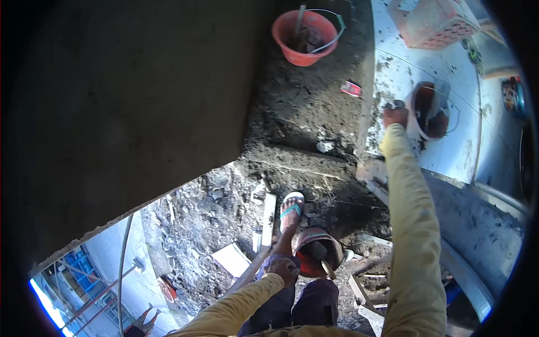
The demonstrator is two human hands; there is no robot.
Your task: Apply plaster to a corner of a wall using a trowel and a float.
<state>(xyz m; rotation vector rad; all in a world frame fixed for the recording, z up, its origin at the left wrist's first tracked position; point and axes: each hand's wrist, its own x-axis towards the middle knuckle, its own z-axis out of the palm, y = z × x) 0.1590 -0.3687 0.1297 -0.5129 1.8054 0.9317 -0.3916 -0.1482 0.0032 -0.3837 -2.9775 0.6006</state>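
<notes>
My right arm reaches forward to a white tiled surface (460,154). There my right hand (396,117) is closed around a small grey object (398,104) whose kind I cannot make out. Just right of that hand, a bucket (416,115) with a wire handle holds dark material and a pale flat piece. My left hand (283,271) rests on my bent left knee, its fingers curled in and nothing visible in them. Beside the knee, a reddish bucket (337,247) contains a tool with a wooden handle (328,271).
An orange bucket (303,58) stands ahead on dirt near a crushed red can (351,89). A pink crate (443,31) sits on the tiles at far right. A large dark panel (135,101) blocks the left. Rubble and wood scraps (359,292) surround my feet.
</notes>
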